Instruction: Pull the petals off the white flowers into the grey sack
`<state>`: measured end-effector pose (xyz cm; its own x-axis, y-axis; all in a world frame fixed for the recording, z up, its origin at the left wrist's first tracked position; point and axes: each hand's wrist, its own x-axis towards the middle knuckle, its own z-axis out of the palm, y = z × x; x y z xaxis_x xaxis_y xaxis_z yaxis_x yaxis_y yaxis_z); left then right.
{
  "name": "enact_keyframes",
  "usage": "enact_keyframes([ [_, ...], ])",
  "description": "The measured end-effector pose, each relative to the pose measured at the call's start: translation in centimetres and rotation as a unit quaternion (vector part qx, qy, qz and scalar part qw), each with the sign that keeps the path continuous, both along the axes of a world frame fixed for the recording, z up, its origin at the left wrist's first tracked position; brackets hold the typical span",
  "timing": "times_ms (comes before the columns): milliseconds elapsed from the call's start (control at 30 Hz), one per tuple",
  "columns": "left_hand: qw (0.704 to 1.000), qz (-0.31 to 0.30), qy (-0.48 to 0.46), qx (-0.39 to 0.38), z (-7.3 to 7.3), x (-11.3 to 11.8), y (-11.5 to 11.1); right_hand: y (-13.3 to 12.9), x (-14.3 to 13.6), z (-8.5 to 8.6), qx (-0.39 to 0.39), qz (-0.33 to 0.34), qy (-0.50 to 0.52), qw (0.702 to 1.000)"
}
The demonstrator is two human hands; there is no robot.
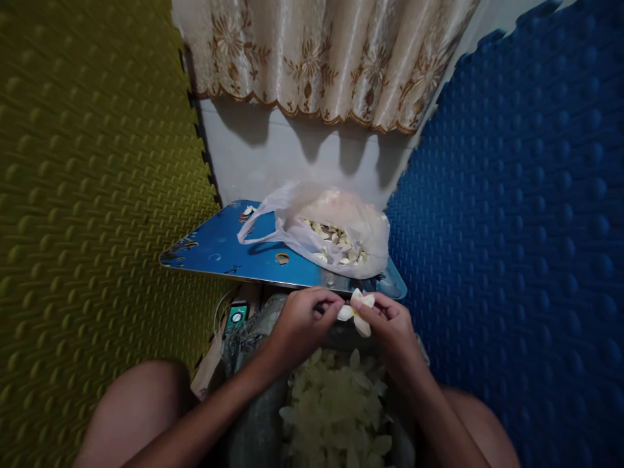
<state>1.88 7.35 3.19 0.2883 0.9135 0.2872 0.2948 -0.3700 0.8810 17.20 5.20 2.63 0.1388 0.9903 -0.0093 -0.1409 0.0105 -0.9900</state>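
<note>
– While both hands are raised over the heap, what is each of them doing?

– With the right hand (392, 318), the person pinches a white flower (355, 314) between thumb and fingers. The left hand (307, 312) is curled, its thumb and forefinger pressed together at the tip of the flower's left-hand petal. I can't tell whether that petal is caught between them

– So where exactly is the flower?

– Between the two hands, in front of the near edge of the blue tabletop (219, 250). Its petals are spread, and its yellowish centre shows

– And what lies beneath?

– A pile of pale flowers (336, 403), heaped between the person's knees (141, 403). Greyish plastic sheeting (253, 390) shows to the left of it, but that part is dim

– What about the tabletop?

– On it sits a whitish plastic bag (363, 214), its mouth open towards the person and one handle stretched out to the left. Loose blossoms (336, 240) show inside. Near the far left edge there is a small white piece (249, 210), too small to name

– Anything around all that?

– Just below the table's near edge, on the left, there's a device with a teal screen (236, 317). A yellow-green foam mat (97, 162) stands on the left, a blue foam mat (511, 195) on the right, and a flower-patterned curtain (312, 58) hangs across the back wall (238, 143)
</note>
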Motion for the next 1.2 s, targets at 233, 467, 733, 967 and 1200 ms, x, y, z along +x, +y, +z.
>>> enact_keyframes([
  [233, 0.976, -0.08, -0.139, -0.149, 0.4, 0.2, 0.9, 0.1, -0.3, -0.6, -0.012, 0.035, 0.028, 0.999],
  [467, 0.952, -0.046, -0.199, -0.226, 0.5, 0.9, 0.9, 0.0, -0.1, -0.5, 0.007, 0.009, 0.035, 0.999],
  [733, 0.925, -0.034, -0.254, -0.281, 0.7, 1.2, 1.3, 0.2, 0.2, -0.3, 0.025, 0.027, -0.008, 0.999],
  [967, 0.927, -0.022, -0.294, -0.231, 0.8, 1.1, 1.7, 0.9, 1.2, -0.4, 0.056, -0.017, -0.048, 0.997],
  [1200, 0.927, -0.054, -0.302, -0.218, 0.3, 1.8, 1.3, -0.1, 0.6, 0.3, 0.056, 0.049, -0.131, 0.989],
])
